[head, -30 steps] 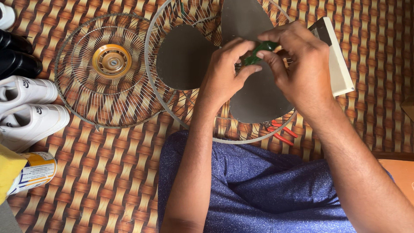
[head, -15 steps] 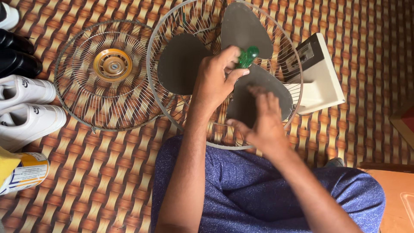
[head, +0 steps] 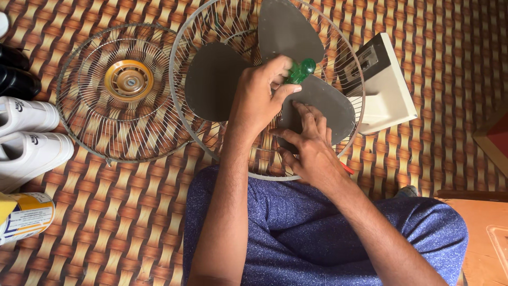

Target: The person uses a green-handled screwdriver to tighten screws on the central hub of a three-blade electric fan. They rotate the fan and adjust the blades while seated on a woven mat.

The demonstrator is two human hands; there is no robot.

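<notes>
1. Head view, looking straight down: fan (head: 275, 90) lies flat on the mat (head: 423, 159), rear cage up, three grey blades (head: 217, 79) inside it, green knob (head: 300, 70) at the hub.
2. Left hand (head: 259, 98): fingers and thumb pinched around the knob, grasping it. Wrist crosses the cage's near rim.
3. Right hand (head: 312, 143): flat, fingers spread, pressing on the near-right blade. Not gripping anything, just palm and fingertips down on the blade.
4. Hands almost touch; the left thumb sits just above the right fingertips.
5. Fan's near rim overlaps the blue-trousered lap (head: 317, 228). No gap there.
6. Left side: loose front grille (head: 127, 90) with yellow centre cap lies flat, its right edge tucked under or against the fan cage rim. Cannot tell which overlaps.
7. Right side: cream fan base (head: 389, 90) angles out from under the cage, touching it.
8. Red-handled tool (head: 346, 169), mostly hidden, pokes out just by the right wrist at the cage's near rim.
9. Far left edge: white shoes (head: 26, 137), black shoes (head: 16, 74), well apart from the hands.
10. Bottom left: a can (head: 26, 217) on its side, clear of the grille.
11. Bottom right: wooden board (head: 481, 233) beside the knee.
12. Open mat: right of the base, and between grille and lap.
</notes>
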